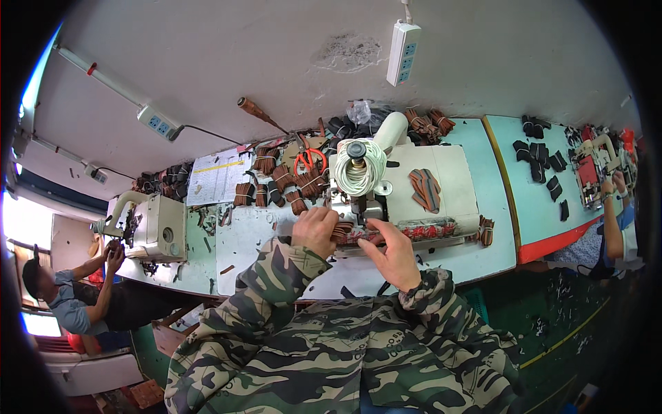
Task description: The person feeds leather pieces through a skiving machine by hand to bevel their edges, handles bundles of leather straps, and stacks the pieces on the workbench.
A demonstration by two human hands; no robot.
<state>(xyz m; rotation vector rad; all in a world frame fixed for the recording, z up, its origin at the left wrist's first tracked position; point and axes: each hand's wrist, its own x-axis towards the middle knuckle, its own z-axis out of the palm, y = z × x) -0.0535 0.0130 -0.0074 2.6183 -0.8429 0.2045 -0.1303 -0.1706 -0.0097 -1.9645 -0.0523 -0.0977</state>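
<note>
A white bench machine [448, 183] stands in front of me, with a coil of pale cord [376, 169] round its top knob. My left hand [316, 232] is curled at the machine's left front, its fingers closed on a bundle of brown strips [341, 231]. To the right of that bundle, my right hand [394, 255] is close to the machine's front edge, with thumb and forefinger apart and nothing seen between them. A worn red-and-grey patch covers the machine's front edge beside the right fingers. Another brown and grey strip bundle [425, 190] lies on the machine's top.
Several tied brown bundles [310, 183], orange-handled scissors [310, 160] and a screwdriver [256, 110] are left of the machine. Paper sheets [219, 181] lie farther left. A person [83, 297] works at another machine [162, 228] at left; another person's arm [612, 221] shows at right.
</note>
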